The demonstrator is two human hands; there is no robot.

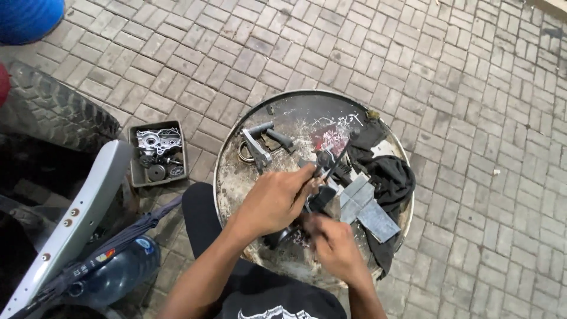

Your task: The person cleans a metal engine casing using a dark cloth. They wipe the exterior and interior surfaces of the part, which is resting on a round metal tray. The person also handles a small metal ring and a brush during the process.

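1. Left hand (273, 201): fingers (304, 173) pinched together on a dark metal part (326, 160) with thin rods rising from it, held just above the drum top.
2. Right hand (335, 247): blurred; fingers curled near the lower end of the same part, beside a dark rounded piece (322, 198). Grip cannot be told.
3. Metal part: over the middle of the round drum top (233, 177), serving as counter, rusty and stained.
4. Just right of the hands: grey flat metal sheets (369, 210) lying on a black cloth (393, 180).
5. Behind the hands, toward the far rim: a grey-handled tool (260, 142) and a metal ring (243, 155).
6. On the paved floor (472, 118), left of the drum: an open tray (157, 155) holding an engine cover and small gears.
7. Far left: a tyre (53, 106), a grey panel (77, 218), a blue water bottle (121, 273).
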